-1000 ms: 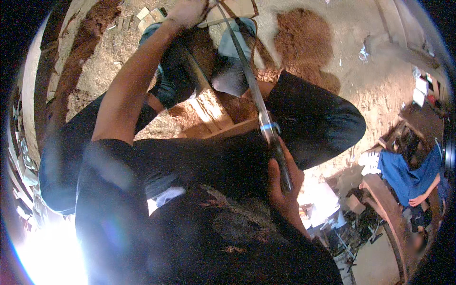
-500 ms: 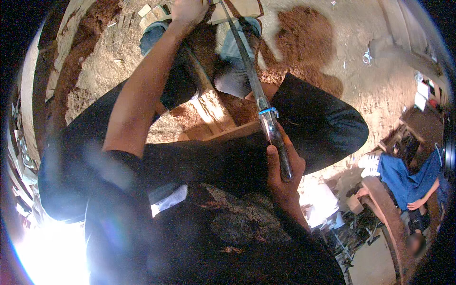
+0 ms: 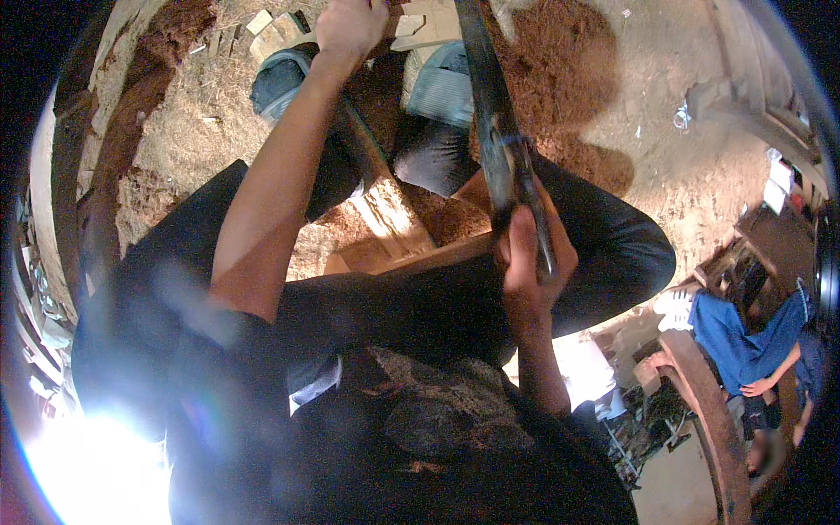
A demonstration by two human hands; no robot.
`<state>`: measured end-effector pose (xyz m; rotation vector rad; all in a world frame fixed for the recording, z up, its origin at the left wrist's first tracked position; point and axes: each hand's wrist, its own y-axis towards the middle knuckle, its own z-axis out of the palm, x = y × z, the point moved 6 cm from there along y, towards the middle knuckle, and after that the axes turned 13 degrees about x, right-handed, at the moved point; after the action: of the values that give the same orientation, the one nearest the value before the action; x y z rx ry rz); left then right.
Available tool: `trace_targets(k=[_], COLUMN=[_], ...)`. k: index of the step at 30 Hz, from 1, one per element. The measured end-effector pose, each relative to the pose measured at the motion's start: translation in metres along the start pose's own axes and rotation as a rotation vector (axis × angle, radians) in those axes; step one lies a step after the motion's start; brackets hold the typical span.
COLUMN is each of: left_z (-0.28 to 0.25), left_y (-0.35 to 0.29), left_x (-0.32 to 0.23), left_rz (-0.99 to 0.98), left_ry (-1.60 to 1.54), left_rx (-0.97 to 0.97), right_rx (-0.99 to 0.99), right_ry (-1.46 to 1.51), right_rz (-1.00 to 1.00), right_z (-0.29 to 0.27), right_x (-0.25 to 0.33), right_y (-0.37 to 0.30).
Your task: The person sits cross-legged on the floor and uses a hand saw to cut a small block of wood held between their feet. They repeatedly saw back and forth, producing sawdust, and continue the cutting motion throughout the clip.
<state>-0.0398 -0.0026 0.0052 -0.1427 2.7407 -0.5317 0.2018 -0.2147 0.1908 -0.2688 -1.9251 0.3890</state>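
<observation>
My right hand is wrapped round the dark handle of a long-bladed handsaw. Its blade runs up and away past the top edge; its teeth cannot be made out. My left hand reaches far forward to the top edge with curled fingers, beside a small pale wood block; what the fingers hold is cut off by the frame. Between my legs lies a long wooden piece, partly sunlit, meeting a plank near my lap.
Two grey-blue shoes stand near the wood offcuts. Reddish sawdust covers the ground ahead. At the right, another person's hand rests by blue cloth, near a curved wooden beam. Timber lines the left side.
My right hand has moved forward and slightly right with the saw, and the saw has turned so its broad side shows more. My left hand stays near the top edge, moving little.
</observation>
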Motion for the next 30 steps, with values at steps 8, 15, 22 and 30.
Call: trace_targets(k=[8,15,22,30], left_z=[0.020,0.017,0.001,0.009], left_y=[0.014,0.020,0.009,0.014], left_x=[-0.022,-0.003,-0.011,-0.007], left_rz=[-0.076,-0.264,-0.341,-0.269], left_ry=[0.097,0.028,-0.159,-0.112], left_rx=[0.251,0.221,0.166,0.114], right_rx=[-0.041,-0.040,0.057,0.027], right_ry=[0.090,0.146,0.151,0.189], right_rz=[-0.106,-0.193,-0.025,-0.126], right_z=[0.054,0.069,0.071,0.079], right_x=[-0.032,-0.030,-0.024,-0.022], right_y=[0.089,0.098,0.097,0.103])
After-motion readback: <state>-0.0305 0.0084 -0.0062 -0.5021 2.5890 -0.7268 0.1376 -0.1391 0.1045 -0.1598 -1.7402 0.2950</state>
